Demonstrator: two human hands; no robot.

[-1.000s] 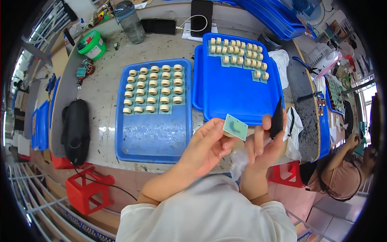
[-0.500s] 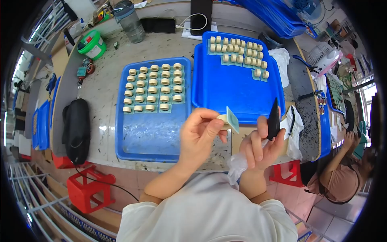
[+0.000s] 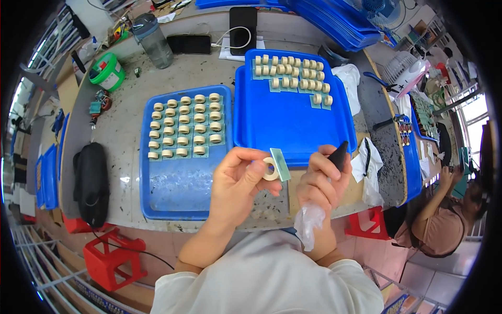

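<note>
My left hand (image 3: 235,180) pinches a small green square board (image 3: 281,163) with a cream ring (image 3: 269,169) on it. The board stands on edge and the ring's hole shows. My right hand (image 3: 323,180) is closed round a black pointed tool (image 3: 339,156), its tip up and apart from the ring. Crumpled clear plastic (image 3: 310,225) hangs below that hand's fingers. Beyond my left hand, a blue tray (image 3: 178,201) carries rows of like rings on boards. Another blue tray (image 3: 293,125), behind my right hand, bears more along its far side.
A black pouch (image 3: 91,183) lies left of the trays. At the back stand a green bucket (image 3: 108,73), a water bottle (image 3: 152,42) and a phone (image 3: 189,45). White plastic (image 3: 367,170) lies at right. A co-worker (image 3: 436,220) sits beyond the table's right edge.
The ring and board have turned, so the ring's hole now shows. The black tool leans more to the right. The whole view has shifted a little, moving the trays leftward.
</note>
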